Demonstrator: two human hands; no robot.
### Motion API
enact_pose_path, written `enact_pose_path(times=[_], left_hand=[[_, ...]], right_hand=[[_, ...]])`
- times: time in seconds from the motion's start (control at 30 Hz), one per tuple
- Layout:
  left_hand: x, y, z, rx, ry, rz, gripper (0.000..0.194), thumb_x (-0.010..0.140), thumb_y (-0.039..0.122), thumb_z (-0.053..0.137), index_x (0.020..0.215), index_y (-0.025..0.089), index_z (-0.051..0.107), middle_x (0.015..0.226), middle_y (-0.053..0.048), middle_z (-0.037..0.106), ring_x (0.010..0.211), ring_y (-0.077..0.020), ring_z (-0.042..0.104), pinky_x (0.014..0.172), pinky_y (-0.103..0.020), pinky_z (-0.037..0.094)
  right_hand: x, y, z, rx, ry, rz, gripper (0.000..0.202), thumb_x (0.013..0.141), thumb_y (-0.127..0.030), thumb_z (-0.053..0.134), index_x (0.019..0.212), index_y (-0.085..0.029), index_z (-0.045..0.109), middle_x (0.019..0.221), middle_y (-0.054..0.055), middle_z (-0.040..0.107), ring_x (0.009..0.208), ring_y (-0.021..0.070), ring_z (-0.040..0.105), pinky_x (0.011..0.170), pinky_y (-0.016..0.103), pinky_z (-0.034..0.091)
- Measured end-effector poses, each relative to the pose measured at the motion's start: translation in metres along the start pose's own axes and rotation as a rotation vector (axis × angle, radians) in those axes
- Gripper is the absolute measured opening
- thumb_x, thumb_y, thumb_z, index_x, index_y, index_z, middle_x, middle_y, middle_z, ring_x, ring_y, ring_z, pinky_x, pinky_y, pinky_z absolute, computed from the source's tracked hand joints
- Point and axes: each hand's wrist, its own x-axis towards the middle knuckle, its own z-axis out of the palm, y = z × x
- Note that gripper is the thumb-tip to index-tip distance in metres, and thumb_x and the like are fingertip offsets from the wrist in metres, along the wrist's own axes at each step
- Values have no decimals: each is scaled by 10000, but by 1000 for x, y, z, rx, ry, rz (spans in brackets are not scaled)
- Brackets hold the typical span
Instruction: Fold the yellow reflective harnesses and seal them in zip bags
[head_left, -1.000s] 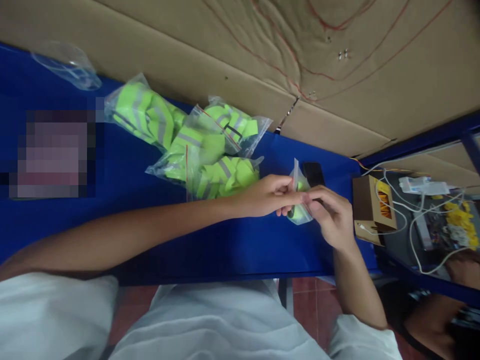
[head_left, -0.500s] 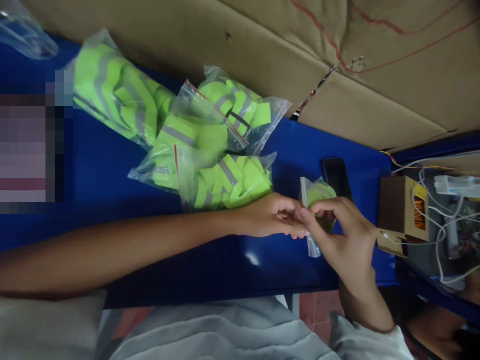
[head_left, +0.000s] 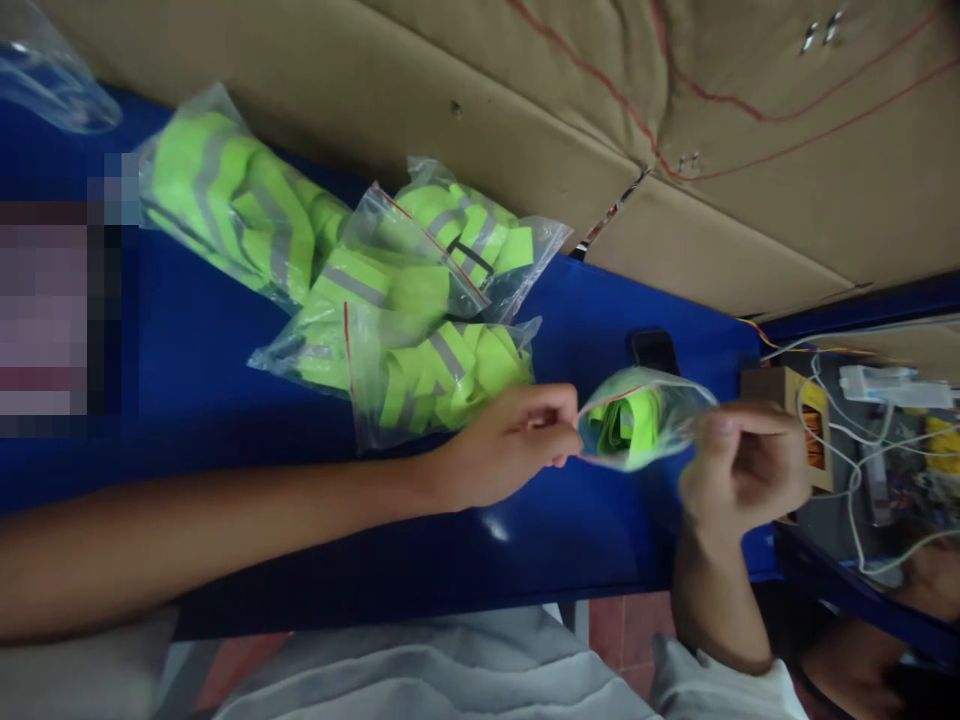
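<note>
Ok so, the edge of a small clear bag [head_left: 679, 392] is pinched on one side by the left grip [head_left: 499, 445], fingers closed up pretty tight. The opposite edge is pinched by the right grip [head_left: 750, 468], though that one's kinda blurred. The bag's mouth is spread wide between the two, over the table [head_left: 585, 540], and a rolled yellow-green strap bundle [head_left: 637, 422] with a bit of grey can be seen inside. Whether the bag's bottom is touching the table can't be told.

Just behind the bag, a dark phone [head_left: 654, 350] is partly covered from view. Off past the right grip, a cardboard box [head_left: 776, 385] is half hidden, with white cables [head_left: 855, 500] tangled next to it. Part of another person's arm [head_left: 930, 590] can be made out at the lower right, pretty dim.

On the other side, by the left grip, a cluster of filled bags [head_left: 367, 335] is laid out, some overlapped, all stuffed with grey-striped yellow-green straps. Further left, a clear plastic piece [head_left: 64, 95] is cut off by the view. The back is bordered by tan sheeting [head_left: 720, 235] with red cords strung across it.
</note>
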Motion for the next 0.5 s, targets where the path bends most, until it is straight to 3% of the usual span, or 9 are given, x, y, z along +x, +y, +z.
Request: enact_pose_path(times=[0.07,0.1,0.17,0.23,0.3,0.37,0.5], left_hand=[[-2,3,-4,73,113,146,171,899,196,590,743,178,521,716,21,593,648,-93,566,611,-211,454],[-2,2,-7,88,154,235,174,910,201,588,761,184,500,781,11,602,679,-101,594,627,-220,492],[2,-4,-12,109,203,411,198,924,199,600,783,189,461,941,-16,592,797,-124,654,696,-253,578],[6,-12,-17,165,209,537,223,929,183,625,786,186,454,1066,-43,566,939,-152,676,798,-297,629],[8,-19,-20,249,185,592,237,923,167,654,783,182,464,1119,-60,566,990,-164,660,867,-324,634],[6,-24,-21,310,146,603,251,908,153,670,771,181,462,1143,-68,581,944,-154,640,871,-329,626],[3,-30,-17,336,138,591,227,904,157,637,755,181,467,1109,-61,558,899,-143,591,835,-304,598]], right_hand=[[5,7,-1,47,57,78,302,1098,-404,539,857,-238,612,732,11,589,662,185,578,644,339,461],[8,11,-1,32,5,114,397,1127,-453,450,861,-230,644,741,25,613,662,189,593,644,340,466],[12,19,2,-116,-245,196,541,1144,-521,342,872,-213,695,782,57,668,707,200,628,674,337,463],[13,26,8,-275,-457,223,560,1130,-559,367,856,-199,698,791,76,688,740,209,635,693,332,441],[12,31,16,-291,-534,243,559,1114,-578,398,795,-195,648,753,75,664,706,198,613,684,327,434],[10,36,24,-105,-542,362,548,1101,-597,422,794,-193,629,717,53,639,625,162,577,631,302,447],[12,48,28,393,-433,617,424,902,-600,763,869,-193,651,627,-38,542,484,106,479,438,229,387]])
